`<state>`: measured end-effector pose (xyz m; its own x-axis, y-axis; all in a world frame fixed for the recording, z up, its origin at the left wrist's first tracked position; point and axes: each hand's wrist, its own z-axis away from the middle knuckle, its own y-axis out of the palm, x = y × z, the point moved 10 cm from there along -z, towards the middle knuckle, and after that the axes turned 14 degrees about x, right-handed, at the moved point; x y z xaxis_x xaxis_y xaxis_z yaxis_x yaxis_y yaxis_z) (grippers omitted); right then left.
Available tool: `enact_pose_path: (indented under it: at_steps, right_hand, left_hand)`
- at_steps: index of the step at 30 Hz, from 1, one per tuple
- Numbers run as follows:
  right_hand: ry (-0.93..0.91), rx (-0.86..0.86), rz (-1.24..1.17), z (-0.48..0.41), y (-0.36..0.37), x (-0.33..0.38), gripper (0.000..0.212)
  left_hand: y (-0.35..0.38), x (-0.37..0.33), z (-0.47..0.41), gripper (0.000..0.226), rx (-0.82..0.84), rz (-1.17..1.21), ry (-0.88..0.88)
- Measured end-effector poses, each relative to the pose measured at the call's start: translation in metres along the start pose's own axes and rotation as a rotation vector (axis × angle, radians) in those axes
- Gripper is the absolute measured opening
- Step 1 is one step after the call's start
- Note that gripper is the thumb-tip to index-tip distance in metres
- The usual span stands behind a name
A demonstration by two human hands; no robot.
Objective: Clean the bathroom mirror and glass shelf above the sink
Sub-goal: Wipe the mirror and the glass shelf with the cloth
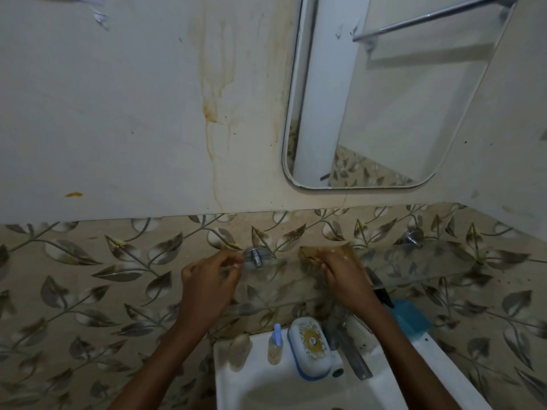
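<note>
1. Right hand (346,275): fingers laid flat over a brown cloth (313,255), pressing it onto the glass shelf (429,263) close to the wall.
2. Left hand (211,279): beside the left bracket (256,257), fingers curled. Cannot tell if it grips the shelf end.
3. Advice: steady the shelf, wipe lengthwise with light pressure and go round the brackets. Glass on two mounts may shift.
4. Mirror (393,119): above right, untouched.
5. Room: dim. Brown runs down the wall (118,113), leaf-pattern tiles (88,279), sink (231,380) below with soap dish (310,352) and small bottle (274,347).
</note>
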<state>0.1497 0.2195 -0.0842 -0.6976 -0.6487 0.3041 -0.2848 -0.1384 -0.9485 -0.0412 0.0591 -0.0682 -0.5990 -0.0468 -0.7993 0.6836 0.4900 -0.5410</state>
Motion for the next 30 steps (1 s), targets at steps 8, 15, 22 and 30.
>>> enact_pose_path:
  at_steps: [8, 15, 22, 30]
  right_hand:
    - [-0.299, 0.183, -0.206, 0.05, -0.004, -0.014, 0.047]
    - [-0.012, 0.001, -0.003, -0.004, -0.021, -0.03, 0.035]
    - [-0.247, 0.124, -0.155, 0.05, -0.004, -0.026, 0.044]
    - [0.041, -0.023, -0.048, 0.001, -0.039, -0.068, 0.035]
  left_hand:
    - [-0.002, 0.001, -0.002, 0.021, -0.019, -0.006, 0.023]
    - [-0.002, 0.0, -0.001, 0.017, -0.017, -0.004, 0.025]
    - [-0.001, -0.001, -0.002, 0.015, -0.008, -0.029, 0.025]
    - [-0.001, -0.003, -0.001, 0.016, -0.009, -0.042, 0.016]
